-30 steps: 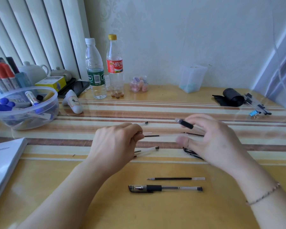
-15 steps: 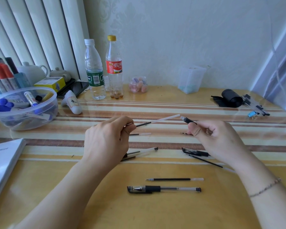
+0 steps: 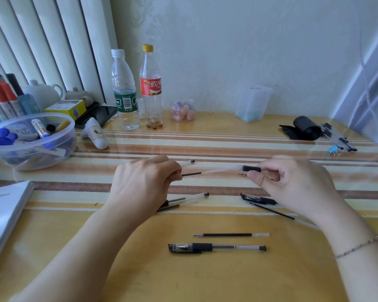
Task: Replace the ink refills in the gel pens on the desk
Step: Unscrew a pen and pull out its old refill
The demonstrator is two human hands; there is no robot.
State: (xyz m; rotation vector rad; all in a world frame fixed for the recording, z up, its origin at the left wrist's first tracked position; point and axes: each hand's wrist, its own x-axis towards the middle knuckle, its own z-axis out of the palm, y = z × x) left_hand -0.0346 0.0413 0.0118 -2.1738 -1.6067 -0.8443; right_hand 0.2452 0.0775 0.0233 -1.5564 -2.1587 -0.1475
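My left hand pinches a thin refill by its black ink end, and the clear tail points right. My right hand grips a pen barrel by its black grip. The refill's clear tail meets the barrel's mouth between my hands, just above the desk. An assembled gel pen and a spare refill lie near the front. A black cap, another refill, a clear barrel and a second barrel lie around my hands.
A plastic bowl of markers stands at the left, with a white notebook at the front left. Two bottles, a small jar and a clear box line the wall. A black roll and more pens lie far right.
My left hand lifted a refill off the desk, then lowered its raised tail to level. My right hand brought the barrel's mouth to that tail.
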